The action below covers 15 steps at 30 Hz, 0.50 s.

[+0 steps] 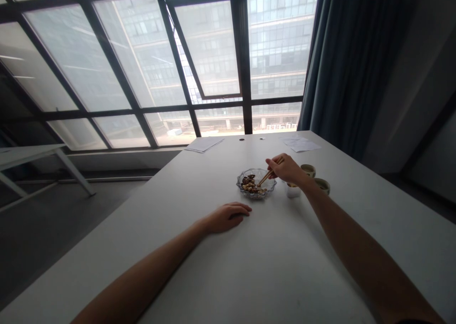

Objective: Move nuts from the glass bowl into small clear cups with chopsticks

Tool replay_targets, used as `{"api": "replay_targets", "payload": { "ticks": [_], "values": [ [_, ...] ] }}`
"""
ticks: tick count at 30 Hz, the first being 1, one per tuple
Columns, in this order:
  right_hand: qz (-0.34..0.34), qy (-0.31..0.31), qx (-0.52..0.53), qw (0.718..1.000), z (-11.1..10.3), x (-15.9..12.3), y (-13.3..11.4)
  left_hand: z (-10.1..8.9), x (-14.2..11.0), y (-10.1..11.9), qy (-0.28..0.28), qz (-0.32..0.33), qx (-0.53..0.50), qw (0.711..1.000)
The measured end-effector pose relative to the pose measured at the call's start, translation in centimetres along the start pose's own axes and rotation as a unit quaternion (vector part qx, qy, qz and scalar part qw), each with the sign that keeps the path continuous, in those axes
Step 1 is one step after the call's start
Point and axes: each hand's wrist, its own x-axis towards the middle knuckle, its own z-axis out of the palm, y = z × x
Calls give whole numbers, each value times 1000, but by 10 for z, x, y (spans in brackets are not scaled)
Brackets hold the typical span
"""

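My right hand is clenching a pair of wooden chopsticks, their tips reaching down into a cut-glass dish over a small heap of mixed nuts; I cannot tell whether they are pinching a nut. My left hand is lying released on the white table, holding nothing, nearer to me than the dish. Just beside my right hand, a small white cup and two olive-rimmed cups are standing on the table. Farther off, sheets of paper are lying near the table's far edge, beneath a large gridded window.
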Motion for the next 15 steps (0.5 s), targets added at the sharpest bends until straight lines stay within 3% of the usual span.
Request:
{"api": "replay_targets", "payload": {
  "ticks": [4, 8, 11, 15],
  "values": [
    [-9, 28, 30, 999, -5, 2, 0, 0, 0, 0, -3, -2, 0, 1000],
    [-24, 90, 14, 996, -23, 6, 2, 2, -3, -3, 1, 1, -3, 1000],
    [-34, 177, -44, 983, -45, 9, 7, 3, -4, -7, 4, 2, -7, 1000],
    [-38, 260, -193, 945, -70, 13, 22, 2, -5, -9, 3, -4, -9, 1000]
  ]
}}
